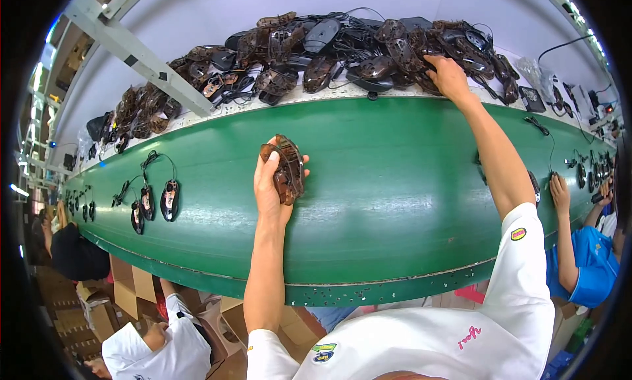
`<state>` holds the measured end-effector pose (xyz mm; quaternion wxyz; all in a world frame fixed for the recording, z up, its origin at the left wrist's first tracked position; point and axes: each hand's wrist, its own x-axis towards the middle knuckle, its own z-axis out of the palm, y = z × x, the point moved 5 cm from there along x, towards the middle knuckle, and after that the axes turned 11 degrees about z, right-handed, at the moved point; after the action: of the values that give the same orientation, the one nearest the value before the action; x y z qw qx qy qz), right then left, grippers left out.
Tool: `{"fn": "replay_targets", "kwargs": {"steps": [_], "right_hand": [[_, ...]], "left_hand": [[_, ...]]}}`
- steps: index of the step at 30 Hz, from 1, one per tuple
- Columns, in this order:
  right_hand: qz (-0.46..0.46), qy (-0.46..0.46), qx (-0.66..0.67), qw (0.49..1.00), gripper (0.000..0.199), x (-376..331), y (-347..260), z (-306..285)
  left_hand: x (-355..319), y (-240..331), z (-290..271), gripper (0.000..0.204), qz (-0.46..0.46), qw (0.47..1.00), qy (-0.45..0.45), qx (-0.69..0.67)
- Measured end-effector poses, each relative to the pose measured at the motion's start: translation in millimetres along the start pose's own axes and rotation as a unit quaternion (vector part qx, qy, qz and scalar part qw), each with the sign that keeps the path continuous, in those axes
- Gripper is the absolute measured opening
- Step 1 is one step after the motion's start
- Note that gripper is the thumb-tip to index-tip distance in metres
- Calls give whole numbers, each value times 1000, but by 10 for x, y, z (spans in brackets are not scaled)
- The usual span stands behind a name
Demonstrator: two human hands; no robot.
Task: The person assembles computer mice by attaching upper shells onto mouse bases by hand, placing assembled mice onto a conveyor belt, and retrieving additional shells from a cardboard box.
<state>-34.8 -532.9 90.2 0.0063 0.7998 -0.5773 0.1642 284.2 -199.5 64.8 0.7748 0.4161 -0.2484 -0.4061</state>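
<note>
My left hand (268,176) is closed around dark brown, see-through computer mouse shells (288,169), held above the green conveyor belt (368,202). They look like two pieces stacked together, with the thumb pressed on their edge. At the far side my right hand (450,78) reaches into a heap of similar shells on the white ledge. Its fingers are bent against a dark brown mouse shell (403,53); the contact is partly hidden.
Corded mice (170,200) lie on the belt at left, with more at right. Finished-looking black mice and cables mix into the heap (322,36). A white metal post (141,57) slants up at left. Co-workers, one in a blue shirt (588,267), sit along the near edge.
</note>
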Motion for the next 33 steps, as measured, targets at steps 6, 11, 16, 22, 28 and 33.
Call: {"fn": "replay_targets", "kwargs": {"steps": [6, 11, 16, 22, 28, 33], "right_hand": [[-46, 80, 25, 995, 36, -11, 19, -23], [-44, 201, 206, 957, 31, -248, -227, -320], [-84, 120, 310, 939, 23, -935, -914, -332], [-100, 98, 191, 972, 21, -949, -1047, 189], [-4, 29, 103, 994, 23, -886, -1232, 311], [-21, 40, 206, 978, 24, -939, -1272, 320]], "left_hand": [[-6, -2, 29, 49, -3, 1000, -5, -7], [-12, 14, 14, 48, -8, 1000, 2, -2], [-14, 7, 1, 47, -11, 1000, 5, 1], [10, 12, 86, 44, -22, 1000, 3, -10], [-29, 57, 45, 44, -17, 1000, 15, -17], [-40, 41, 19, 42, -38, 998, 18, -41]]}}
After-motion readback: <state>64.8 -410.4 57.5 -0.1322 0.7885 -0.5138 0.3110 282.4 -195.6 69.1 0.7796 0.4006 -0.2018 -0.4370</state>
